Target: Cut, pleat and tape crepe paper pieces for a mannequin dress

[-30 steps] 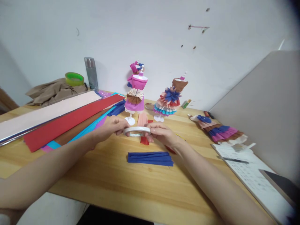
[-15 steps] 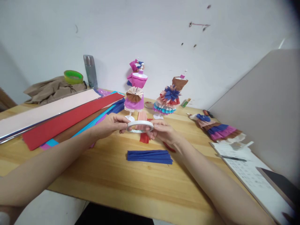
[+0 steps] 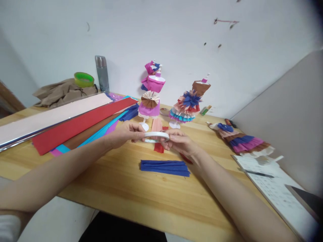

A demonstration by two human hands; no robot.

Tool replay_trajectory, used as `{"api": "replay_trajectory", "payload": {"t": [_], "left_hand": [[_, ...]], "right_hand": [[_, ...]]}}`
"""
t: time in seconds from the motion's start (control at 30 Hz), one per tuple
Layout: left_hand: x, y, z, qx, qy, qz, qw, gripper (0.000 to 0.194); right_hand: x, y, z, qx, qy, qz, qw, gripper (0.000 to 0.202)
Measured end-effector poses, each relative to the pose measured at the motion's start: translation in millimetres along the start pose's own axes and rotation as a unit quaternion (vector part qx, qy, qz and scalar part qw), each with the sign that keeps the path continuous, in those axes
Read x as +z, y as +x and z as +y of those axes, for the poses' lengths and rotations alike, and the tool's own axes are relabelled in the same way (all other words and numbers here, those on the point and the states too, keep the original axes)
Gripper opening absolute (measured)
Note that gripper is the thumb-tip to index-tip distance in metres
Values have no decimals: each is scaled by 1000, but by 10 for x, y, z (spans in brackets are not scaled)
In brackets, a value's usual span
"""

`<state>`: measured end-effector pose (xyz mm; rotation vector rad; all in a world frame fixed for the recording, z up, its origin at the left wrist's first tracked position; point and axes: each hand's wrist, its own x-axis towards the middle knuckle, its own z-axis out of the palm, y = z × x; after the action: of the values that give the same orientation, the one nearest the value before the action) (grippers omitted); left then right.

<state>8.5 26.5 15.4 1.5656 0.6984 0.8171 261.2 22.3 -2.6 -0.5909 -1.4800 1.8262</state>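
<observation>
A white roll of tape point(image 3: 156, 134) is held level above the table between both hands. My left hand point(image 3: 130, 131) pinches its left side, and my right hand point(image 3: 178, 138) grips its right side. Below the roll, a folded blue crepe paper strip point(image 3: 165, 167) lies on the wood. Behind the hands are a pink pleated strip point(image 3: 156, 124) and a red piece point(image 3: 158, 148), both partly hidden by the roll and fingers. A red object beside my right wrist is mostly covered.
Two small dress forms in paper dresses point(image 3: 149, 109) point(image 3: 185, 106) stand behind the hands. Long paper sheets point(image 3: 83, 122) lie left, near a flask point(image 3: 102, 74) and green tape point(image 3: 84, 79). At right are a paper dress point(image 3: 242, 139), notebook point(image 3: 267, 188) and pen point(image 3: 259, 173).
The view has shifted, so most things appear slightly further right. Both hands still hold the roll, which now looks flatter and more edge-on.
</observation>
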Motion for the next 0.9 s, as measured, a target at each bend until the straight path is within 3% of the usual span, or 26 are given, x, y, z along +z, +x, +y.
{"api": "replay_trajectory", "payload": {"t": [0.33, 0.73, 0.9], "left_hand": [[9, 30, -108, 2, -66, -33, 997, 29], [89, -19, -10, 0, 2, -38, 999, 18], [60, -9, -10, -15, 23, -55, 998, 18]], "right_hand": [[14, 5, -12, -7, -9, -1, 1000, 30], [-10, 21, -15, -62, -50, -57, 995, 18], [14, 18, -90, -36, -133, -85, 987, 16]]}}
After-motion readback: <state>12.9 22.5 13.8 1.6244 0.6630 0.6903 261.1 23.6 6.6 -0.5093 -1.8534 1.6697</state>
